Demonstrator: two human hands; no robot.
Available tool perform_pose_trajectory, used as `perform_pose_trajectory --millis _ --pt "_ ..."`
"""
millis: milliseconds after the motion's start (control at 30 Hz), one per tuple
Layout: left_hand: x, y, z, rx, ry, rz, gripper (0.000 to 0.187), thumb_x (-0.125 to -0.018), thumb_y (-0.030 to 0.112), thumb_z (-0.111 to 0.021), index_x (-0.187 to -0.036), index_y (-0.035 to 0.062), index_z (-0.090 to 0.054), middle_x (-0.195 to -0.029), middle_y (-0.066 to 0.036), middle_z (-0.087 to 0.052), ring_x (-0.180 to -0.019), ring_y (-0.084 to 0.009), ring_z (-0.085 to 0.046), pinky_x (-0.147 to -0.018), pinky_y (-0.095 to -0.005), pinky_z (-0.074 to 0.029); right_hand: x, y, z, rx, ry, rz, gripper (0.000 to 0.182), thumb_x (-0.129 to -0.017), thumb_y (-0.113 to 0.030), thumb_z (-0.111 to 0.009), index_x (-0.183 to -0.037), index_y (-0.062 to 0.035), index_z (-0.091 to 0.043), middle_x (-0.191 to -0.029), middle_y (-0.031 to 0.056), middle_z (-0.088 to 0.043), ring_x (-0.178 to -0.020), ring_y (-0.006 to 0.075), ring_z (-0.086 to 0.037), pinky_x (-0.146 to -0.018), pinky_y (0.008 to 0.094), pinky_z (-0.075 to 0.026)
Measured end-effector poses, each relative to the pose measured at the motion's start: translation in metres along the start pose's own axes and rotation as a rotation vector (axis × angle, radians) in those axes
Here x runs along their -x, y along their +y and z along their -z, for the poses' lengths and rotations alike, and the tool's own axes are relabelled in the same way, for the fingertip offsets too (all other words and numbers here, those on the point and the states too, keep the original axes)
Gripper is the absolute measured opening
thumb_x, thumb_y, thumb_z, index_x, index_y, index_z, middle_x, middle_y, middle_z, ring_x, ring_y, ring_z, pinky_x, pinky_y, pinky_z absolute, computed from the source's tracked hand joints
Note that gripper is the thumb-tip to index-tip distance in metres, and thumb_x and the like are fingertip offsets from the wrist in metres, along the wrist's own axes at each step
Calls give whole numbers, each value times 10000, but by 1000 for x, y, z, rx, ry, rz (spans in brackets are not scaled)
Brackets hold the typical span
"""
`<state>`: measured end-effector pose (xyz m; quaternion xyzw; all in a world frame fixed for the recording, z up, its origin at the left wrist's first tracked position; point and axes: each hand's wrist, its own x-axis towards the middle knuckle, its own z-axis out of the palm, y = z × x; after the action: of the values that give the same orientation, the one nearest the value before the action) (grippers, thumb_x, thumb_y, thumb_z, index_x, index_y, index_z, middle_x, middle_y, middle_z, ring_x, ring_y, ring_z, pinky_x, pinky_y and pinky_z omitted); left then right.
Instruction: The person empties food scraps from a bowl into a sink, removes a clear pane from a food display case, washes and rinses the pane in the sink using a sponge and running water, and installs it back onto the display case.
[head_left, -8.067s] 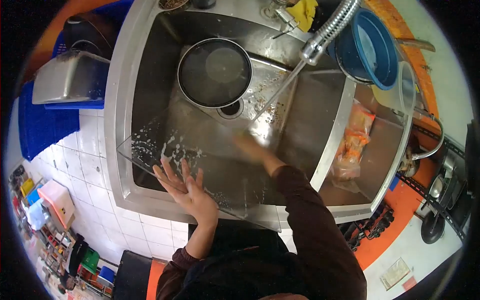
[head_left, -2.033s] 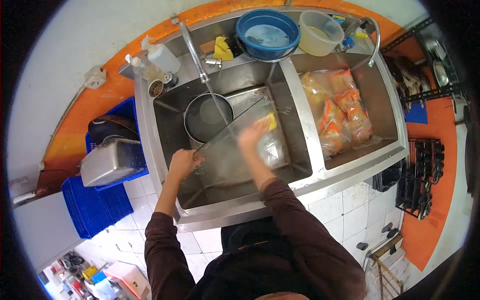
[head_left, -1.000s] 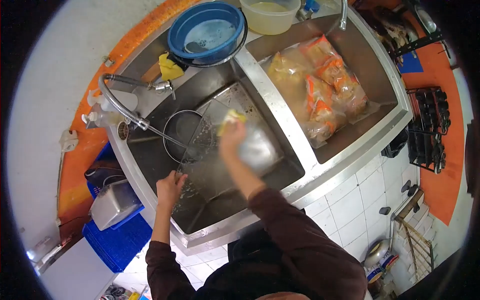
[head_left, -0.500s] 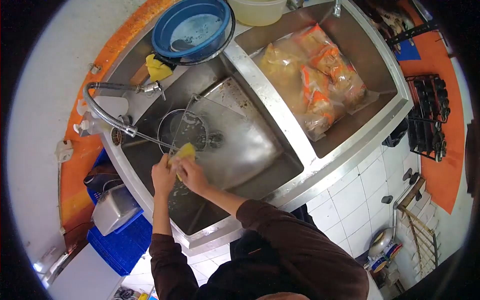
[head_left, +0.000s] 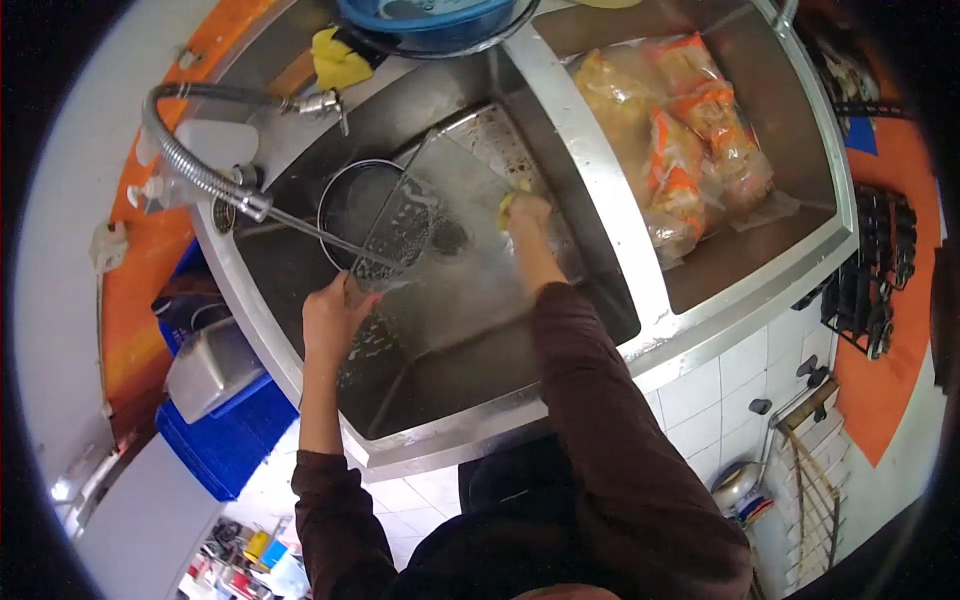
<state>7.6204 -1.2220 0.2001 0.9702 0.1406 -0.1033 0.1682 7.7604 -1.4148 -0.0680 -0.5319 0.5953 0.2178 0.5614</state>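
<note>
Holding the wet clear panel [head_left: 440, 230] by one edge, left hand [head_left: 330, 320] could slip while right hand [head_left: 527, 212], its grip on the yellow sponge [head_left: 508, 203], scrubs hard.

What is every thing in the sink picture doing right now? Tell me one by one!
clear panel: tilted in the sink, wet and soapy.
left hand: gripping the panel's near corner.
right hand: pressing a yellow sponge on the panel.
faucet: running, water hitting the panel.
round pan: sitting in the sink behind the panel.
food bags: lying sealed in the right basin.
</note>
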Motion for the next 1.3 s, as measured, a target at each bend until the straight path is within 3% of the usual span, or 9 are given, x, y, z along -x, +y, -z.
perform_pose_trajectory --millis 100,400,567,633,733,800,867,1033,1300 --pt "-3 -4 3 32 -15 3 348 -628 256 -722 -788 18 -525 -550 -100 -534 -518 -286 -547 -498 -345 -433 -11 8 -11 424 205 613 291 -727 -266 -605 -872 -15 -609 -877 105 -624 -751 243 -602 -590 324 -455" --pt "2 -10 0 2 45 -57 421 -616 235 -722 -929 11 -549 -593 -111 -564 -562 -280 -568 -530 -348 -454 -98 51 -4 783 162 555 224 -716 -166 -626 -861 5 -612 -827 115 -629 -675 235 -614 -575 332 -479" --pt "3 -18 -1 -27 39 -78 428 -621 244 -716 -938 12 -548 -605 -122 -569 -579 -286 -573 -533 -352 -454 -98 57 -1 -222 -377 432 208 -727 -112 -597 -866 42 -595 -808 154 -622 -628 245 -603 -586 340 -475" --pt "1 -18 3 48 16 -66 429 -623 247 -711 -947 17 -549 -602 -126 -566 -582 -292 -572 -538 -362 -453 9 11 -4 229 261 734 215 -744 -87 -545 -901 57 -571 -842 180 -610 -685 274 -594 -643 366 -457" --pt "-1 -16 5 66 -29 -43 433 -626 245 -705 -963 23 -551 -611 -131 -572 -598 -297 -577 -550 -375 -456 18 3 -16 50 70 1190 201 -771 -78 -502 -920 42 -561 -880 172 -606 -767 289 -582 -686 379 -444" --pt "0 -15 2 34 -25 -42 417 -629 239 -703 -951 22 -551 -613 -131 -572 -606 -299 -579 -553 -378 -456 14 22 -13 79 171 1170 200 -804 -81 -451 -935 22 -563 -904 139 -608 -806 284 -573 -705 386 -434" --pt "2 -13 7 -9 11 -41 402 -631 233 -701 -939 22 -550 -616 -132 -573 -614 -300 -581 -557 -381 -456 10 35 -16 245 401 736 215 -832 -132 -440 -911 21 -569 -863 110 -613 -748 249 -579 -645 356 -448" --pt "4 -12 8 49 -34 -27 294 -642 219 -686 -802 40 -516 -611 -135 -561 -608 -318 -567 -553 -401 -449 -15 24 -25 79 261 472 201 -792 -136 -467 -806 40 -561 -761 125 -593 -647 244 -540 -593 352 -430" --pt "3 -28 8 38 50 -68 325 -645 255 -681 -827 53 -502 -644 -139 -564 -647 -319 -568 -577 -410 -454 183 -6 -18 64 -315 1605 134 -734 -80 -437 -795 24 -493 -767 143 -530 -691 276 -510 -639 383 -409"
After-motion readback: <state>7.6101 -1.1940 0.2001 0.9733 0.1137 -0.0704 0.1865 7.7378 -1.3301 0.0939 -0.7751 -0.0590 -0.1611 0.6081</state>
